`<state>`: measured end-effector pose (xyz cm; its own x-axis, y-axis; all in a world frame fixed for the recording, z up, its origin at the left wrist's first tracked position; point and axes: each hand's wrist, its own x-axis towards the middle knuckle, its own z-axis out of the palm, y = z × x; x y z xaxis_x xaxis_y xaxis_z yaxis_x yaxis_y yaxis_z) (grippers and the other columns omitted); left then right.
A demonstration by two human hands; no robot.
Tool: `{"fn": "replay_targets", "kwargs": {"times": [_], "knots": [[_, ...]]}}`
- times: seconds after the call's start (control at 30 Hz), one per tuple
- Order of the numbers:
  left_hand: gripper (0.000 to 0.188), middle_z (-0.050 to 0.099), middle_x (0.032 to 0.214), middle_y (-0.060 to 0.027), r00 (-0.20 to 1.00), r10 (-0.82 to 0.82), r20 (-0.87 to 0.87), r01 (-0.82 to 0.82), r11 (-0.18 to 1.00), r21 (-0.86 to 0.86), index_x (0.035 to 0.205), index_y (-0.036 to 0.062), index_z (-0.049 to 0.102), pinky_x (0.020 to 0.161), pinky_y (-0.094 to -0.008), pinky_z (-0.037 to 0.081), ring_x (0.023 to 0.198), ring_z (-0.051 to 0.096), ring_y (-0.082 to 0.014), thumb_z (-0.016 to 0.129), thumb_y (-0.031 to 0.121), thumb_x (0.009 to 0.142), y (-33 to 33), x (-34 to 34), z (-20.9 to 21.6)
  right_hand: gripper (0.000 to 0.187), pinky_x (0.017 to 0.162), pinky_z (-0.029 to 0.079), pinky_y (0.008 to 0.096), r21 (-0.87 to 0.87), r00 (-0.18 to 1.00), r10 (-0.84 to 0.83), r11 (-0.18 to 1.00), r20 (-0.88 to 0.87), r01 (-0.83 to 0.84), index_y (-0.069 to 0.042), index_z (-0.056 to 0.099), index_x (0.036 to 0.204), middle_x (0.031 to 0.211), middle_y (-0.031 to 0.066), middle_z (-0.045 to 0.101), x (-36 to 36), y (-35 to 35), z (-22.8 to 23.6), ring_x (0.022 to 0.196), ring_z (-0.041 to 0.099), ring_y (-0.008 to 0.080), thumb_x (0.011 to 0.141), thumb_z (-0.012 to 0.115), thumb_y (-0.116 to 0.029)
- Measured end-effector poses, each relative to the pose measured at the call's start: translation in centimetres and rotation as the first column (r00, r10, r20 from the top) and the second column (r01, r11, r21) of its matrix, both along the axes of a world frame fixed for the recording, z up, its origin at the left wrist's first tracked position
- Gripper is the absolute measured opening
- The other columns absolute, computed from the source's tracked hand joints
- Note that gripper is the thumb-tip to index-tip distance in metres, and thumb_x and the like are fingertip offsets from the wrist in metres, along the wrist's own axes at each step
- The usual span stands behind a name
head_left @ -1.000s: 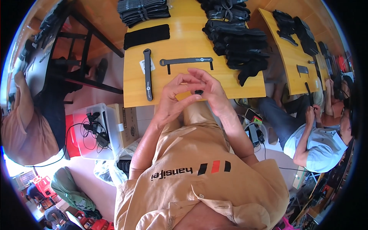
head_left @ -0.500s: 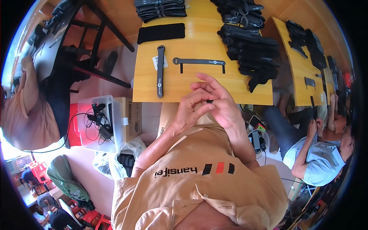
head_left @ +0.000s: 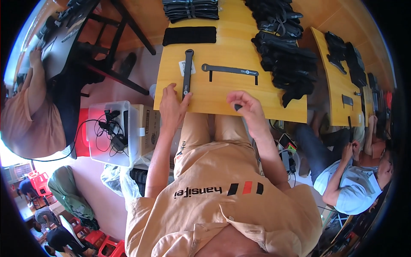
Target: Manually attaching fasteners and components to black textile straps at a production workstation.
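A dark grey strap [head_left: 187, 70] with a rounded, holed far end lies lengthwise on the yellow table. My left hand [head_left: 172, 109] is at the table's near edge, fingers and thumb apart. Its thumb touches the strap's near end and covers part of it. My right hand [head_left: 252, 113] hovers over the near edge, pinching a small black piece [head_left: 238, 107] whose kind I cannot make out. Between and beyond my hands, a second grey strap [head_left: 229, 69] lies crosswise, with two short black strips [head_left: 210, 76] pointing toward me from beneath it.
A white label sheet [head_left: 183, 67] lies beneath the first strap. Farther back are a folded black cloth [head_left: 189, 35] and a banded strap stack [head_left: 190, 9]. Black straps [head_left: 287, 64] pile up at right. A clear bin of cables [head_left: 96, 147] stands left; people sit at both sides.
My hands, close together before, have parted. The left has moved onto the near end of the lengthwise strap; the right has shifted slightly right, keeping the small black piece. The view has shifted slightly.
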<state>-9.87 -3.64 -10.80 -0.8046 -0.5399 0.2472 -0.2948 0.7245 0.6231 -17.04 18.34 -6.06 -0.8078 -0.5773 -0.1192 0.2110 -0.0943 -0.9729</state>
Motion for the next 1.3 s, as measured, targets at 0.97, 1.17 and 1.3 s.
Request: {"fn": "replay_targets", "kwargs": {"times": [0.97,1.17,1.3], "knots": [[0.020,0.052,0.064,0.0013,0.990,0.047,-0.133,0.134,-0.002,0.991,0.088,0.0061,0.051,0.039,-0.0160,0.031,0.046,0.044,-0.0038,0.066,0.018,0.083,3.7,1.0,2.6,0.023,0.068,0.054,0.0256,0.109,0.847,0.000,0.992,-0.532,0.069,0.003,0.061,0.097,0.089,0.0114,0.059,3.8,-4.4,0.0,0.077,0.064,0.0181,0.075,0.064,0.006],[0.018,0.062,0.081,-0.0049,0.965,-0.068,-0.253,0.251,-0.032,0.967,0.096,0.0032,0.054,0.059,-0.0207,0.048,0.070,0.060,-0.0090,0.062,0.014,0.085,3.7,1.3,3.9,0.022,0.068,0.054,0.0248,0.062,0.910,-0.034,0.996,-0.414,0.066,0.004,0.062,0.098,0.088,0.0123,0.059,2.7,-3.4,-0.1,0.077,0.064,0.0180,0.076,0.062,0.008],[0.021,0.063,0.088,-0.0067,0.959,-0.064,-0.277,0.278,0.006,0.960,0.100,0.0017,0.055,0.067,-0.0224,0.050,0.078,0.062,-0.0108,0.063,0.012,0.083,3.8,1.6,3.4,0.022,0.066,0.053,0.0250,0.081,0.885,0.002,0.996,-0.466,0.040,0.004,0.064,0.096,0.085,0.0127,0.059,2.3,-2.9,0.0,0.074,0.063,0.0185,0.075,0.060,0.009]]}}
